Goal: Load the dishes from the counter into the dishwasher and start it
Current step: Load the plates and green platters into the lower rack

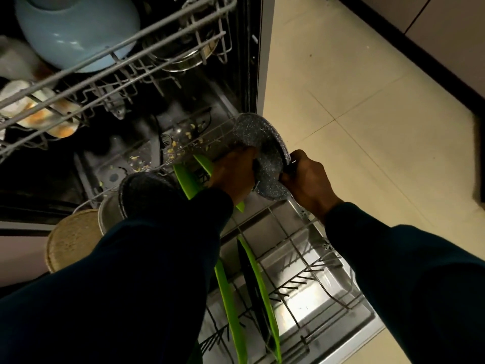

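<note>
Both hands on speckled pan over lower rack, far right corner.

Left hand & right hand clamp pan's lower rim; it's tilted on edge, long axis running up-left to down-right. Green plates upright just beside, 2nd speckled pan to the left. Upper rack w/ blue bowl overhangs behind.

single head view, looking steeply down from above, close over the open dishwasher and lower rack

bowl in upper rack, plates below.
</note>
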